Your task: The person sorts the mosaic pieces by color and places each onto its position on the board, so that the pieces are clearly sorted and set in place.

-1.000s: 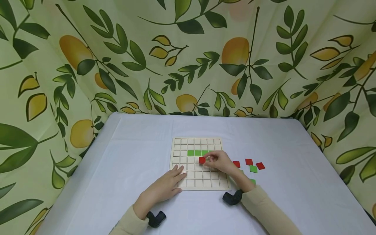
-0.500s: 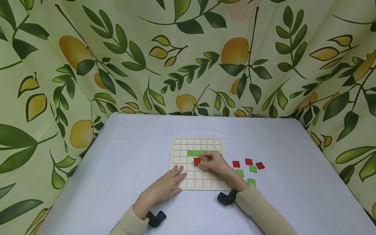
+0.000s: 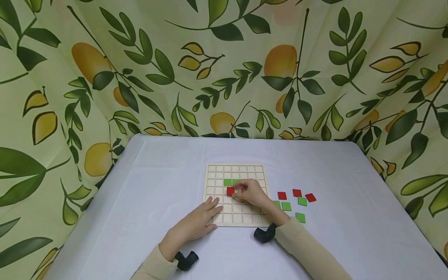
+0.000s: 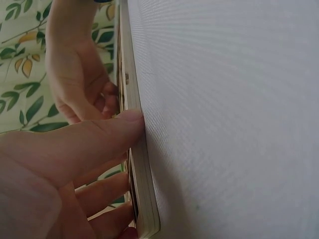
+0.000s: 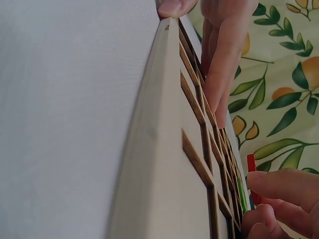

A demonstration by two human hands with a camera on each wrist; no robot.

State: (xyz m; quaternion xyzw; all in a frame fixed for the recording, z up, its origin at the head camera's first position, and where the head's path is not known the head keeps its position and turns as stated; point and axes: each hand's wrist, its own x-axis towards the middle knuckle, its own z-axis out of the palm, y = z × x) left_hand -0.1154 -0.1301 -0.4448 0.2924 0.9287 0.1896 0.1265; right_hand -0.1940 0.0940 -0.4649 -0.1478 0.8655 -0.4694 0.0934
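Observation:
A wooden grid board (image 3: 245, 220) lies on the white table, with a row of green tiles (image 3: 228, 182) in it, partly hidden by the right hand. The right hand (image 3: 251, 193) pinches a red tile (image 3: 230, 191) between thumb and fingers just below that row; in the right wrist view the red tile (image 5: 251, 172) stands on edge at the fingertips. With spread fingers the left hand (image 3: 196, 220) rests on the board's left part, and in the left wrist view its thumb lies against the edge of the board (image 4: 143, 189).
To the right of the board lie loose red tiles (image 3: 296, 193) and green tiles (image 3: 300, 217) on the white tablecloth (image 3: 336, 233). Black wrist devices (image 3: 187, 261) sit at both wrists. A curtain with leaves and fruit (image 3: 245, 50) hangs behind the table.
The right hand has moved left over the board with the red tile, uncovering more of the loose green tiles at the right. The left hand has stayed in place.

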